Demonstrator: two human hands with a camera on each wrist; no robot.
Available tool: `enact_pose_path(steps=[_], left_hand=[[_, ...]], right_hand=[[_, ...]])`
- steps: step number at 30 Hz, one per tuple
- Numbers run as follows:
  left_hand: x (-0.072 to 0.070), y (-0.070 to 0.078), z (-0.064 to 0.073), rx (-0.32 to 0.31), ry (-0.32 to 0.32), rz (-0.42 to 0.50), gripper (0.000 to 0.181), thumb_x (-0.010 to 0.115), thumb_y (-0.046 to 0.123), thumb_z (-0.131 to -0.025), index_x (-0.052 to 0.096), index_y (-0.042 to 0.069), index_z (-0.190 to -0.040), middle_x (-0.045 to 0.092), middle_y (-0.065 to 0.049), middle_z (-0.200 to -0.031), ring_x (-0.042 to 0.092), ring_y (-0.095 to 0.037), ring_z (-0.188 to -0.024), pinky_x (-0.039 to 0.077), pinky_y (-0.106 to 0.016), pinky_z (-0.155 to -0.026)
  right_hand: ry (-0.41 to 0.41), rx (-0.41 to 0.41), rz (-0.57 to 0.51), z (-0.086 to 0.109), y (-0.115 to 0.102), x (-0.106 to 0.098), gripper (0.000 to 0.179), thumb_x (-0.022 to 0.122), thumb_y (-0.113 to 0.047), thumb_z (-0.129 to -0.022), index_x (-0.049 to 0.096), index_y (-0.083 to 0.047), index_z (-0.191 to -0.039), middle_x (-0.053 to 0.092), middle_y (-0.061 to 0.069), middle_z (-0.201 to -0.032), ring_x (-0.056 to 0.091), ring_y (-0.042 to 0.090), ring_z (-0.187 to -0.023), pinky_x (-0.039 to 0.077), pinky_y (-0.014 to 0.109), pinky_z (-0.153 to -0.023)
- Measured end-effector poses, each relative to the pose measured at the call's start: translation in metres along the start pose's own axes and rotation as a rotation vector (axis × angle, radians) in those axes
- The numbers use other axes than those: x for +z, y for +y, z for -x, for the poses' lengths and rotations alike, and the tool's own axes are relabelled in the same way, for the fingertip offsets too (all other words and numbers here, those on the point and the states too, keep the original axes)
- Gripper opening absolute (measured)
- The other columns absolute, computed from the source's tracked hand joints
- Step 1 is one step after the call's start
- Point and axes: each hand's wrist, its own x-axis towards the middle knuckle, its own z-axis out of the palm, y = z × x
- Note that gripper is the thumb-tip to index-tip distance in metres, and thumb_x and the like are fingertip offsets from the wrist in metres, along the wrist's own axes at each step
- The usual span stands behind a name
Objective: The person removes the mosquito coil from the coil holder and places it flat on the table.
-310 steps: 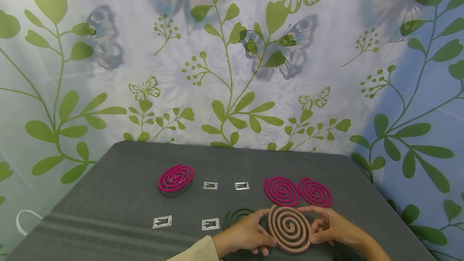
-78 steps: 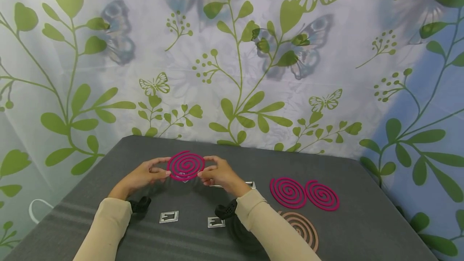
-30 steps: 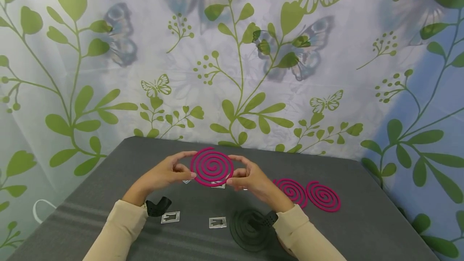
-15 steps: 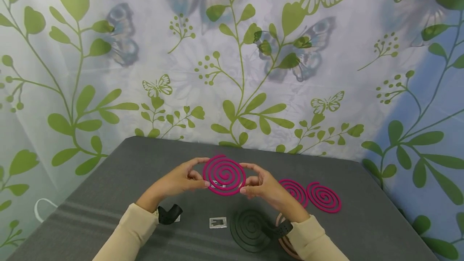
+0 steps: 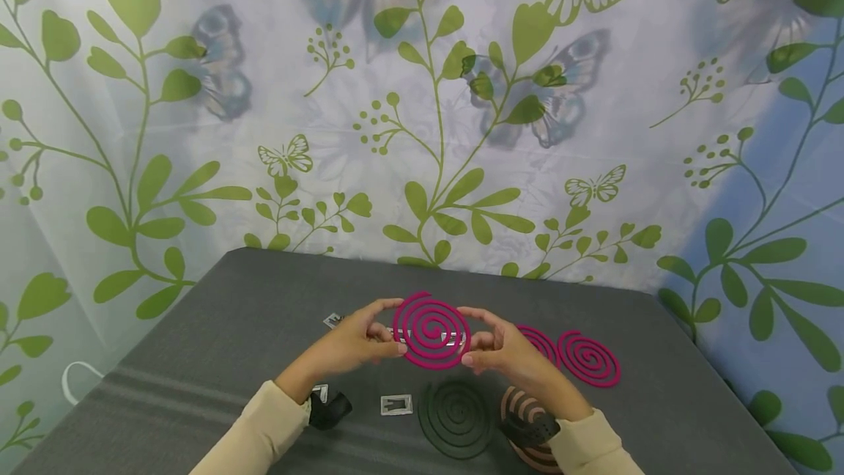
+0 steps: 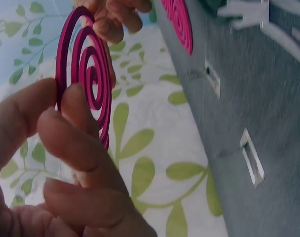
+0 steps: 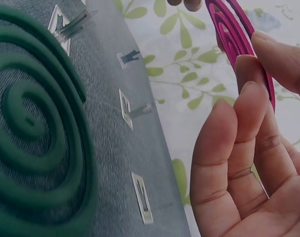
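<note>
Both hands hold a pink mosquito coil (image 5: 431, 329) up above the table, its flat face tilted toward the head camera. My left hand (image 5: 352, 347) pinches its left rim between thumb and fingers. On the opposite rim, my right hand (image 5: 511, 350) pinches it the same way. Small metal coil stands show through and around the coil; one stand (image 5: 396, 405) lies nearer, another (image 5: 333, 320) behind my left hand. In the right wrist view, upright prongs rise from some stands (image 7: 125, 109).
On the grey table (image 5: 217, 358), a green coil (image 5: 457, 418) lies below the held one. Beside it, a brown coil (image 5: 521, 405) is partly covered by my right wrist camera. Two pink coils lie at right, one (image 5: 589, 359) in full view. A patterned curtain (image 5: 422, 108) hangs behind.
Ten seconds ago the hands held the brown coil, which now lies on the table. The pink coil, then at the far left, has been lifted and carried rightward, lately slightly nearer.
</note>
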Motion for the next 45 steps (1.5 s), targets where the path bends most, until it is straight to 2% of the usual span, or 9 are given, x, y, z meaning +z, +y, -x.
enact_pose_path(steps=[4,11,20,27,29,37,40,45], left_hand=[[0.010,-0.003,-0.003,0.004,0.005,0.034,0.078,0.075,0.010,-0.102,0.032,-0.007,-0.165,0.070,0.001,-0.087,0.063,-0.020,-0.077,0.056,-0.041,-0.074],[0.031,-0.002,-0.005,0.001,0.050,0.059,0.077,0.077,0.010,-0.100,0.036,-0.005,-0.164,0.070,0.002,-0.085,0.062,-0.017,-0.072,0.057,-0.040,-0.072],[0.057,-0.001,-0.005,0.009,0.064,0.100,0.078,0.076,0.008,-0.100,0.035,-0.001,-0.166,0.070,-0.001,-0.088,0.059,-0.014,-0.066,0.055,-0.033,-0.067],[0.073,-0.004,-0.006,-0.002,0.083,0.105,0.076,0.077,0.007,-0.100,0.038,0.002,-0.165,0.071,0.000,-0.087,0.058,-0.014,-0.061,0.058,-0.037,-0.066],[0.078,-0.005,-0.007,-0.002,0.087,0.113,0.075,0.076,0.007,-0.100,0.038,0.003,-0.165,0.071,0.000,-0.086,0.058,-0.013,-0.059,0.055,-0.034,-0.062],[0.101,-0.011,-0.009,0.009,0.090,0.131,0.073,0.074,0.005,-0.101,0.039,0.004,-0.165,0.070,0.000,-0.087,0.057,-0.013,-0.058,0.050,-0.026,-0.058],[0.108,-0.011,-0.011,0.007,0.079,0.131,0.072,0.073,0.006,-0.102,0.039,0.004,-0.165,0.073,-0.005,-0.088,0.058,-0.012,-0.058,0.047,-0.024,-0.056],[0.118,-0.008,-0.014,-0.010,0.071,0.109,0.070,0.073,0.009,-0.102,0.042,0.009,-0.164,0.078,-0.010,-0.093,0.059,-0.012,-0.059,0.041,-0.021,-0.052]], right_hand=[[0.012,0.005,0.014,0.008,0.000,-0.005,0.084,0.077,-0.001,-0.098,0.028,0.003,-0.167,0.070,-0.005,-0.092,0.066,0.009,-0.081,0.059,0.028,-0.077],[-0.025,-0.029,-0.012,0.024,0.001,-0.015,0.083,0.074,0.002,-0.098,0.026,0.006,-0.166,0.071,-0.005,-0.092,0.068,0.007,-0.081,0.060,0.026,-0.077],[-0.080,-0.050,-0.059,0.042,0.003,-0.027,0.077,0.070,0.006,-0.100,0.031,0.000,-0.166,0.072,-0.004,-0.095,0.070,0.007,-0.082,0.061,0.026,-0.077],[-0.076,-0.026,-0.059,0.054,0.008,-0.036,0.077,0.069,0.006,-0.100,0.030,0.000,-0.166,0.073,-0.003,-0.098,0.071,0.009,-0.085,0.060,0.026,-0.077],[-0.073,-0.019,-0.059,0.057,0.010,-0.039,0.077,0.069,0.006,-0.100,0.030,0.000,-0.166,0.073,-0.002,-0.099,0.070,0.009,-0.085,0.059,0.026,-0.077],[-0.108,-0.008,-0.056,0.073,0.012,-0.051,0.073,0.066,0.005,-0.102,0.034,-0.008,-0.167,0.072,-0.002,-0.103,0.071,0.011,-0.091,0.060,0.029,-0.081],[-0.119,-0.003,-0.059,0.079,0.013,-0.057,0.071,0.065,0.006,-0.103,0.038,-0.013,-0.166,0.071,-0.003,-0.103,0.070,0.009,-0.090,0.059,0.029,-0.081],[-0.154,-0.004,-0.091,0.089,0.015,-0.067,0.065,0.062,0.006,-0.105,0.048,-0.024,-0.160,0.072,-0.003,-0.104,0.073,0.012,-0.097,0.060,0.031,-0.089]])
